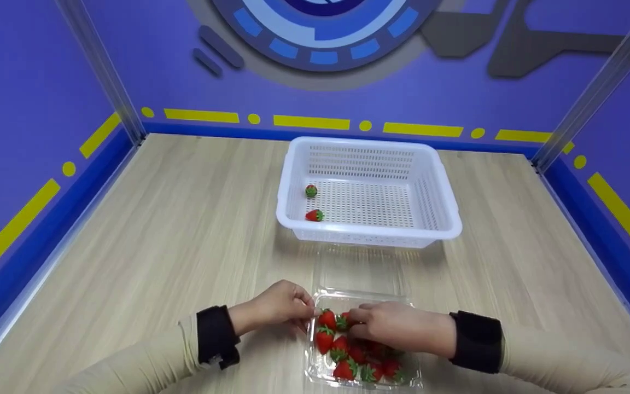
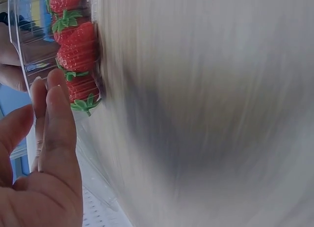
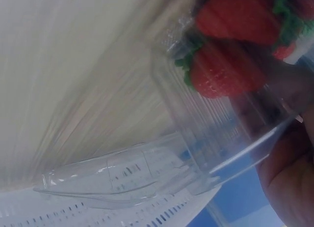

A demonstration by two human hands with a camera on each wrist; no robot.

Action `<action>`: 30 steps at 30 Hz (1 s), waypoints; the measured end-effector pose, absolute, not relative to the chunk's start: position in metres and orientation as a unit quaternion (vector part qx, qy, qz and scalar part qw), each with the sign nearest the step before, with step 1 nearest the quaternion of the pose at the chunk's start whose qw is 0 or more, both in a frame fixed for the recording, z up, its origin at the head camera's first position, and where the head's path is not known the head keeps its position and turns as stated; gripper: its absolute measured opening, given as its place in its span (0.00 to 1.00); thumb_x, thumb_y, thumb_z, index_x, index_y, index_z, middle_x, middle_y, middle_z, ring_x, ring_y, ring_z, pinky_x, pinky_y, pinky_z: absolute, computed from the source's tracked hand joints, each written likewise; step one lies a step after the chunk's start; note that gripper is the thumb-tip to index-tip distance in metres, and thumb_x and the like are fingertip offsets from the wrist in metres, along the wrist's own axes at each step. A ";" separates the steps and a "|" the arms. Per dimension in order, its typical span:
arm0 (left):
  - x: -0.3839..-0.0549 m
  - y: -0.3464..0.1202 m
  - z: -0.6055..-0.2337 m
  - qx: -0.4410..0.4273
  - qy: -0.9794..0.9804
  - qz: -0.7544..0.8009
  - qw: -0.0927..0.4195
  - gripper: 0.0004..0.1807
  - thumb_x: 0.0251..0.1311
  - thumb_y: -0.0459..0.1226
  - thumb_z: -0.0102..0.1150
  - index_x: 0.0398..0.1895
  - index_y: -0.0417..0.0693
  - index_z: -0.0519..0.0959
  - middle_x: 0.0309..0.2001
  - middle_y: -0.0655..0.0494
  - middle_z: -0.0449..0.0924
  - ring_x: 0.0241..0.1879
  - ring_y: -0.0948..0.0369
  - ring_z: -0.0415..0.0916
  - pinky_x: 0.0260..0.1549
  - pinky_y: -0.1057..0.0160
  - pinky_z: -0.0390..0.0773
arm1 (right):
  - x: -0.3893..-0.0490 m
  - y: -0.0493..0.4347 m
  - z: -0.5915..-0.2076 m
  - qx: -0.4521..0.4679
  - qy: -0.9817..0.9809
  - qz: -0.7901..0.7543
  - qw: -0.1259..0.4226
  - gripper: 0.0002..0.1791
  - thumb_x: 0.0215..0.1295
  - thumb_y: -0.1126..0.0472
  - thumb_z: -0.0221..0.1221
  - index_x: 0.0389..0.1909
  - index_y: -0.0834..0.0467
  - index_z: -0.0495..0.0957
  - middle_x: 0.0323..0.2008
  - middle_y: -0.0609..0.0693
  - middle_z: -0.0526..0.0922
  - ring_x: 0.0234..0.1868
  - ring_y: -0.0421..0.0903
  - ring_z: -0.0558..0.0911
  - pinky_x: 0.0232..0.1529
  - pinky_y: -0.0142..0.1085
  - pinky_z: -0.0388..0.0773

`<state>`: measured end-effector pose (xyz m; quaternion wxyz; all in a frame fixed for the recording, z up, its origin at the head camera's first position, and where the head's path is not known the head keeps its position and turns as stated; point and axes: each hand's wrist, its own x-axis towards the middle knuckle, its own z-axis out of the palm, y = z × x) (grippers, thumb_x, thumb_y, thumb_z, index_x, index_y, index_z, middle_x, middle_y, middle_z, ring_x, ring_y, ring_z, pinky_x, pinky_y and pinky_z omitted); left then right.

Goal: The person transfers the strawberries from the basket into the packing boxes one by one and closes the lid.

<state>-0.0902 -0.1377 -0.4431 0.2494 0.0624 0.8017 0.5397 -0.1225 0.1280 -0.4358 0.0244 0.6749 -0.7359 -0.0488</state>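
A clear plastic box [image 1: 367,380] of red strawberries [image 1: 324,340] with green leaves lies near the front of the table. My left hand [image 1: 285,304] is at its left wall, thumb and fingertips pinching the rim; the left wrist view shows these fingers [image 2: 60,133] fairly straight along the wall. My right hand [image 1: 394,326] reaches over the right side into the box. Its fingertips pinch a strawberry [image 1: 343,320] near the far side, partly covered by the fingers. Through the clear wall, the right wrist view shows a strawberry [image 3: 225,72] close to the right fingers.
A white perforated basket [image 1: 369,234] stands behind the box with two strawberries [image 1: 314,215] on its left side. The box's clear lid [image 1: 359,268] lies folded back towards the basket. Purple-blue panels [image 1: 315,98] enclose the wooden table [image 1: 184,219] at the back and sides.
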 end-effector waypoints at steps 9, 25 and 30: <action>-0.088 -0.147 -0.432 0.086 0.834 0.497 0.223 0.14 0.66 0.37 0.63 0.45 0.31 0.82 0.34 0.39 0.88 0.29 0.62 0.82 0.29 0.69 0.80 | -0.123 0.126 -0.430 0.664 -0.746 -0.045 -0.020 0.13 0.62 0.65 0.66 0.46 0.48 0.86 0.44 0.43 0.85 0.42 0.37 0.83 0.40 0.24 0.82; -0.087 -0.180 -0.297 0.186 0.867 0.456 -0.077 0.15 0.70 0.36 0.61 0.53 0.35 0.83 0.51 0.40 0.88 0.49 0.47 0.87 0.52 0.58 0.87 | -0.175 0.127 -0.293 0.649 -0.733 0.161 0.123 0.16 0.55 0.69 0.71 0.46 0.62 0.83 0.44 0.54 0.87 0.44 0.49 0.87 0.45 0.40 0.89; -0.121 -0.190 -0.253 0.153 0.877 0.434 -0.138 0.16 0.72 0.37 0.58 0.58 0.38 0.82 0.56 0.41 0.86 0.53 0.48 0.86 0.54 0.60 0.86 | -0.211 0.118 -0.242 0.621 -0.745 0.204 0.132 0.15 0.57 0.72 0.70 0.46 0.65 0.83 0.44 0.58 0.87 0.46 0.55 0.87 0.47 0.47 0.88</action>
